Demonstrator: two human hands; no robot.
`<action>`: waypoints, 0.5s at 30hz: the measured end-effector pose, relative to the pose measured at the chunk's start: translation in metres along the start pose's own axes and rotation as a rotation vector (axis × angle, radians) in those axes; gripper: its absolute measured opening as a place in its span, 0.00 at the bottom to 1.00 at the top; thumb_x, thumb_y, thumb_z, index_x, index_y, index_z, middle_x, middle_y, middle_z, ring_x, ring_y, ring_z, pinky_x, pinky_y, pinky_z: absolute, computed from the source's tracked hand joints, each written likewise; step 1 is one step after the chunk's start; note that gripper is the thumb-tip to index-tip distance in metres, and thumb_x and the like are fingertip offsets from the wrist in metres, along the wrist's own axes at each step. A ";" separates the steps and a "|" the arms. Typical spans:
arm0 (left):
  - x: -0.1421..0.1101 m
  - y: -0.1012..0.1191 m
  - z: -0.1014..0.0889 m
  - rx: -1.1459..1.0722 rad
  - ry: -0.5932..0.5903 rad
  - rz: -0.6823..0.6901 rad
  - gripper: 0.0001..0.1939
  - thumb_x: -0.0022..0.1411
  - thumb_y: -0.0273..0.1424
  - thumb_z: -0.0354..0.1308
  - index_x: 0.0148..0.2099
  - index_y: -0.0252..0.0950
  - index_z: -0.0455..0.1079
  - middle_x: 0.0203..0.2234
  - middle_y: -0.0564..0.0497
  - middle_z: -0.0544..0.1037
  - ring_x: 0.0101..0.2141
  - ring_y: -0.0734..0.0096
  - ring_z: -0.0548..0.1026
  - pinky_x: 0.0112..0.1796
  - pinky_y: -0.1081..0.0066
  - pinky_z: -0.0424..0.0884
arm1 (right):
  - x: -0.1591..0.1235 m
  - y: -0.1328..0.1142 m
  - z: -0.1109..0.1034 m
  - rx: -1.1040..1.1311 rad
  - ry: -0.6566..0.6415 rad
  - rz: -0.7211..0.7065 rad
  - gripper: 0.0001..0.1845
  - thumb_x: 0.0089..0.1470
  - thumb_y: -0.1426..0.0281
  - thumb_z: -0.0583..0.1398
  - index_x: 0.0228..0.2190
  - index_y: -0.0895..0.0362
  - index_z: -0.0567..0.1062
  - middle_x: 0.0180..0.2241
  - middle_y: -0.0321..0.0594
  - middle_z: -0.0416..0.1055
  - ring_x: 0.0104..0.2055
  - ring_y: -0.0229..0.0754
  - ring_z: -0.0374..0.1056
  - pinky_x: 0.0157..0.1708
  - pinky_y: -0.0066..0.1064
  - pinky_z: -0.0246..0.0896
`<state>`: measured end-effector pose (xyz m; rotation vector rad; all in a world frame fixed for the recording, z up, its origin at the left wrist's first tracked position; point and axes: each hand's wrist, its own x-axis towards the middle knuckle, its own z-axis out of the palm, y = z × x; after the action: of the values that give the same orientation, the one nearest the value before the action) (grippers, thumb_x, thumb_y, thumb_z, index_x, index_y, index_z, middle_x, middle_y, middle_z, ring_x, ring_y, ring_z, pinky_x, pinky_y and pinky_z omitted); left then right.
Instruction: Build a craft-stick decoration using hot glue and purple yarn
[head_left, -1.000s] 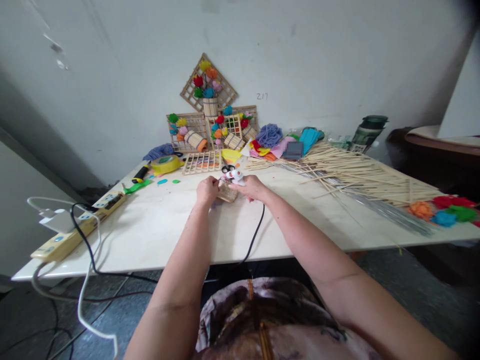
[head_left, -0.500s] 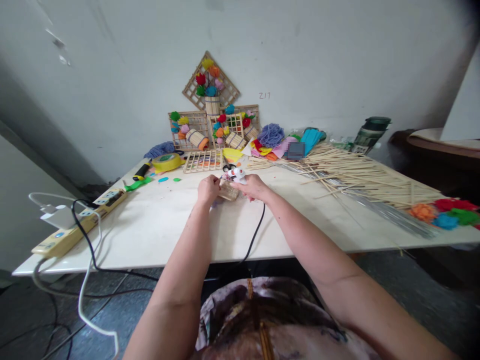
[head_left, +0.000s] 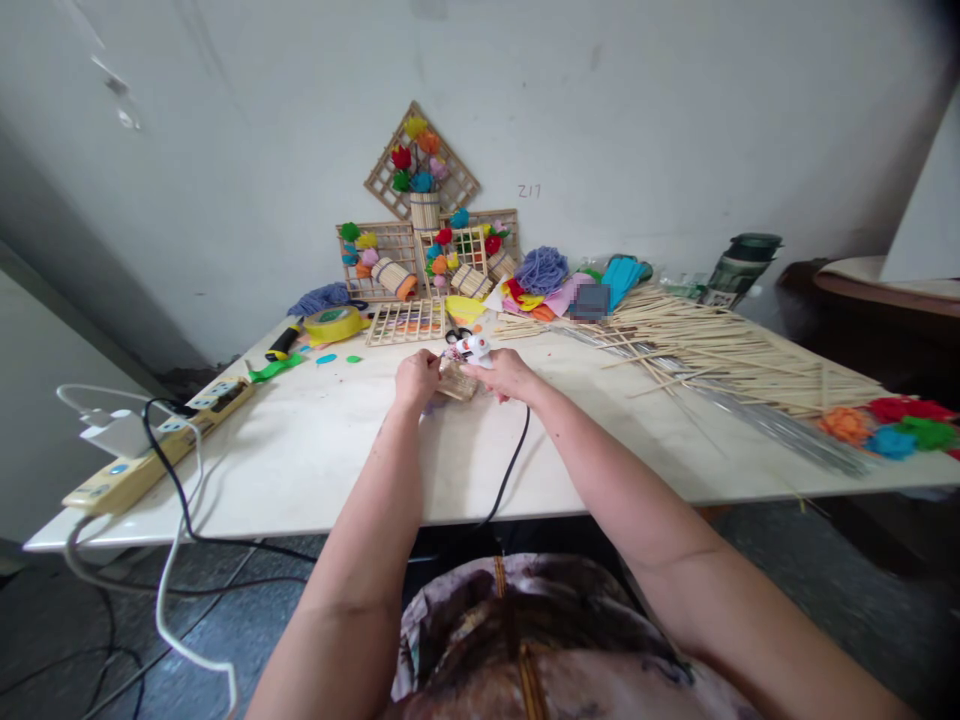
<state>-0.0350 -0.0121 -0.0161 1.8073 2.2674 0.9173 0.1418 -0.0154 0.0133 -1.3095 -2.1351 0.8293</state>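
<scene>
My right hand point(head_left: 510, 374) is wrapped round a white hot glue gun point(head_left: 474, 348), its black cord running down over the table's front edge. The gun's nozzle points left, toward my left hand point(head_left: 418, 379). Those fingers are pinched closed at the left end of a small bundle of short wooden sticks point(head_left: 457, 381), close to the nozzle. Whether they grip the bundle itself or a strand on it is too small to tell. Black-handled scissors point(head_left: 458, 334) lie just behind the gun.
A stick lattice point(head_left: 406, 322) lies behind my hands, with finished flower lattices point(head_left: 424, 165) against the wall. Loose sticks point(head_left: 720, 345) cover the right side. At left are a power strip point(head_left: 161, 450), yellow tape point(head_left: 333, 324) and a utility knife point(head_left: 283, 343). Purple yarn point(head_left: 544, 270) sits behind.
</scene>
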 end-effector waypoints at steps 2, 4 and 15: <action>0.000 0.000 0.000 -0.001 0.002 0.003 0.11 0.58 0.32 0.50 0.35 0.36 0.74 0.28 0.47 0.79 0.31 0.68 0.74 0.32 0.73 0.63 | 0.000 0.000 0.000 -0.003 0.001 0.003 0.18 0.51 0.56 0.57 0.31 0.60 0.75 0.14 0.32 0.62 0.11 0.34 0.59 0.11 0.23 0.54; 0.000 0.000 0.001 -0.006 0.002 0.007 0.11 0.58 0.33 0.50 0.35 0.36 0.74 0.28 0.47 0.79 0.31 0.68 0.74 0.32 0.73 0.63 | 0.000 0.000 0.000 -0.004 0.000 0.012 0.19 0.51 0.56 0.57 0.31 0.60 0.75 0.14 0.32 0.62 0.11 0.34 0.59 0.11 0.23 0.54; 0.000 0.001 0.000 0.009 -0.002 0.007 0.11 0.59 0.32 0.50 0.36 0.36 0.74 0.30 0.46 0.79 0.33 0.67 0.74 0.33 0.73 0.63 | 0.001 0.001 0.001 -0.007 -0.010 0.029 0.19 0.51 0.55 0.57 0.30 0.60 0.74 0.15 0.33 0.64 0.11 0.33 0.59 0.11 0.23 0.54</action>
<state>-0.0340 -0.0119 -0.0151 1.8198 2.2692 0.9083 0.1410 -0.0141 0.0124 -1.3455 -2.1328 0.8430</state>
